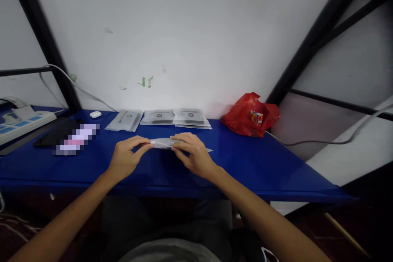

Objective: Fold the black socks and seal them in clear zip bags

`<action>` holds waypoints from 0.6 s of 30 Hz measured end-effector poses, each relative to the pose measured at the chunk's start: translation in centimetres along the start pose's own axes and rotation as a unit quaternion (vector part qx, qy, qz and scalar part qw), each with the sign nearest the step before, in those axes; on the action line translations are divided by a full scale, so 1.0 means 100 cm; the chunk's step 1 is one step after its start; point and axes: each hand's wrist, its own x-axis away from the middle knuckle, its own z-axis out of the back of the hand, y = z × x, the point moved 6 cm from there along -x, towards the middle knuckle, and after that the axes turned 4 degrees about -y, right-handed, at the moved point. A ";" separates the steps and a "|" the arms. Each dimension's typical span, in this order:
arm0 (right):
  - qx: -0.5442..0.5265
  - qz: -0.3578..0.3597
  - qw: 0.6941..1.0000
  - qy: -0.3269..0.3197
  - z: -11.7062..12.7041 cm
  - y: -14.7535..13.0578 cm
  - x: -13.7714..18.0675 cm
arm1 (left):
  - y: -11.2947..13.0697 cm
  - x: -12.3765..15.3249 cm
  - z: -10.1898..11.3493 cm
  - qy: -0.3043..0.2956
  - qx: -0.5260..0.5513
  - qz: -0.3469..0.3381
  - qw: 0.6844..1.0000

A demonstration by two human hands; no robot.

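My left hand (126,156) and my right hand (192,154) both pinch a small clear plastic pouch (164,143) just above the blue table (260,163), near its middle. The left fingers grip the pouch's left end and the right fingers close over its right part. Behind the hands, several similar grey-white pouches (159,118) lie in a row against the wall.
A red plastic bag (250,114) sits at the back right. A dark phone (53,135) and a small white earbud case (95,114) lie at the left, with a power strip (21,120) beyond. Black frame bars (322,28) slant on both sides; a cable (322,142) trails right.
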 end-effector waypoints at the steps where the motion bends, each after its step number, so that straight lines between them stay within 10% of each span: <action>1: -0.005 -0.005 1.000 -0.003 0.000 0.001 0.000 | 0.002 0.000 0.000 0.000 -0.002 -0.007 1.000; 18: -0.089 -0.014 0.993 -0.078 0.008 -0.019 -0.026 | 0.049 0.006 -0.013 0.003 -0.147 -0.197 0.969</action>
